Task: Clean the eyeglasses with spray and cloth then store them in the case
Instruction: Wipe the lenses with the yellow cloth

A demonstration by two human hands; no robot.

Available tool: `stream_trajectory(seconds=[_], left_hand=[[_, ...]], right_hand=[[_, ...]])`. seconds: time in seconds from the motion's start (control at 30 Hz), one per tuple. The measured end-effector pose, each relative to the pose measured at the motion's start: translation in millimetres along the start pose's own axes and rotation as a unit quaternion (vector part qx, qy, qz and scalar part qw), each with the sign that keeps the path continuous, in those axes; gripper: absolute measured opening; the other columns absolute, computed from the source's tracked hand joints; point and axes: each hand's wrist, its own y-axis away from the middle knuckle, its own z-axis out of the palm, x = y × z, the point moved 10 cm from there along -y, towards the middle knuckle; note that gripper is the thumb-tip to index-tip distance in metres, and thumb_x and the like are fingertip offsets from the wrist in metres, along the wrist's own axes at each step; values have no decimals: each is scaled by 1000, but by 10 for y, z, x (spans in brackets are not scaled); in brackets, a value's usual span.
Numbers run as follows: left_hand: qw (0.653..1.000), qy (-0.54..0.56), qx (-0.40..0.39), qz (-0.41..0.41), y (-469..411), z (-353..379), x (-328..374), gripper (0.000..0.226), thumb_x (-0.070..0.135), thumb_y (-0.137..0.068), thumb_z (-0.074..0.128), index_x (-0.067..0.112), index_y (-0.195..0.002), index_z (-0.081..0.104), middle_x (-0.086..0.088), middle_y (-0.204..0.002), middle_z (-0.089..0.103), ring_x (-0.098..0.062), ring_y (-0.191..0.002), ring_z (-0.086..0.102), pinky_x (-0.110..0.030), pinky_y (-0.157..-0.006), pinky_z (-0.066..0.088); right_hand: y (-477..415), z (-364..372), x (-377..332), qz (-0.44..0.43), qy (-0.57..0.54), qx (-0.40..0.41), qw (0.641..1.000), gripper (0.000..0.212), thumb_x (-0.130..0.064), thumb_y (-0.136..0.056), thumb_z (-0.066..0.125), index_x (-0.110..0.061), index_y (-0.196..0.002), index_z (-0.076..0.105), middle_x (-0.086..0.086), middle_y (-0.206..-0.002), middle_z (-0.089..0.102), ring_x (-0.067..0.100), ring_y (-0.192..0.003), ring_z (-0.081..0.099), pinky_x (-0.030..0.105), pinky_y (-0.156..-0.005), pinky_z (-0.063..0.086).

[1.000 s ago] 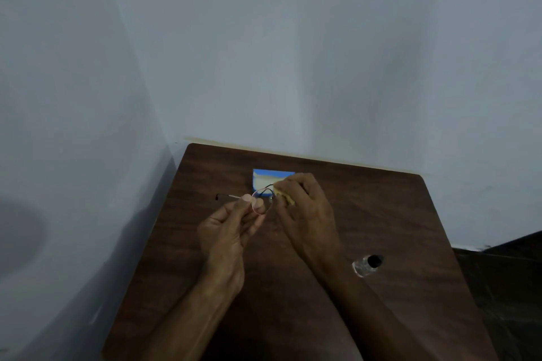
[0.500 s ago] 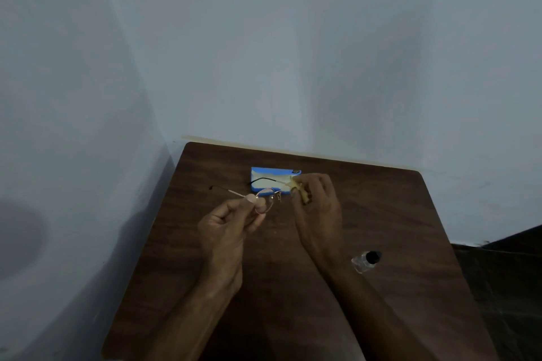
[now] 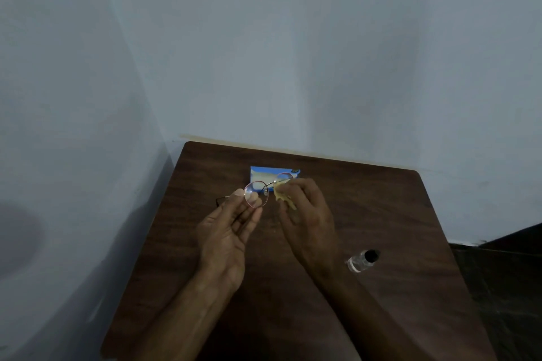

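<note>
One surface (image 3: 366, 214), brown. Two hands: left hand (image 3: 225, 231) grip pinched on one pair of glasses (image 3: 265, 190), left lens; right hand (image 3: 308, 214) grip closed on one cloth (image 3: 283, 195) at right lens. One case (image 3: 264, 176) at 12 o'clock behind glasses. One bottle (image 3: 362, 261) at 4 o'clock.

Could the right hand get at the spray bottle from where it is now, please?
Probably yes: the spray bottle stands alone beside the right forearm, nothing between, but the right hand first must free itself of the cloth.
</note>
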Motion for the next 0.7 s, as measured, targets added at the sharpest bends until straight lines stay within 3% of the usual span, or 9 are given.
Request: stream_trajectory(seconds=[0.17, 0.3, 0.43, 0.5, 0.6, 0.7], left_hand=[[1000, -2, 0, 11, 35, -18, -19, 20, 8, -95, 70, 9, -82, 85, -16, -92, 82, -18, -82, 81, -29, -72, 66], [997, -59, -20, 54, 35, 6, 95, 15, 9, -94, 72, 8, -85, 84, -15, -91, 82, -19, -85, 81, -32, -80, 67], [974, -149, -56, 158, 93, 93, 267, 10, 15, -88, 77, 6, -86, 82, -18, -92, 81, -26, -91, 81, -32, -82, 66], [963, -174, -68, 192, 121, 118, 311, 15, 18, -84, 78, 5, -89, 81, -17, -91, 82, -28, -92, 81, -30, -79, 66], [955, -194, -77, 212, 126, 119, 345, 14, 23, -80, 80, 12, -89, 83, -13, -92, 83, -27, -91, 82, -27, -76, 65], [943, -215, -98, 235, 146, 154, 358, 18, 34, -79, 82, 20, -90, 84, -9, -93, 83, -26, -92, 82, -27, -76, 65]], right_hand=[[-108, -147, 189, 88, -5, 54, 995, 21, -4, -94, 68, -13, -113, 69, 1, -119, 58, 14, -103, 62, 38, -78, 58], [-68, -84, -76, 5, -15, 30, 999, 23, -6, -97, 66, -13, -118, 70, -1, -122, 57, 13, -109, 62, 21, -90, 53], [-125, -297, 159, 83, -1, 94, 992, 28, 0, -92, 68, -17, -114, 70, -3, -118, 59, -3, -100, 56, 1, -83, 38], [-105, -263, 98, 67, 5, 80, 995, 29, -2, -93, 67, -18, -117, 69, -5, -120, 57, -5, -104, 54, 2, -83, 40], [-59, -198, -44, 7, -10, 42, 999, 27, -2, -95, 65, -15, -118, 70, -4, -123, 56, 5, -111, 58, 15, -89, 49], [-121, -346, 109, 58, -21, 88, 994, 25, 2, -92, 69, -14, -111, 72, -2, -116, 59, 8, -101, 62, 25, -78, 55]])
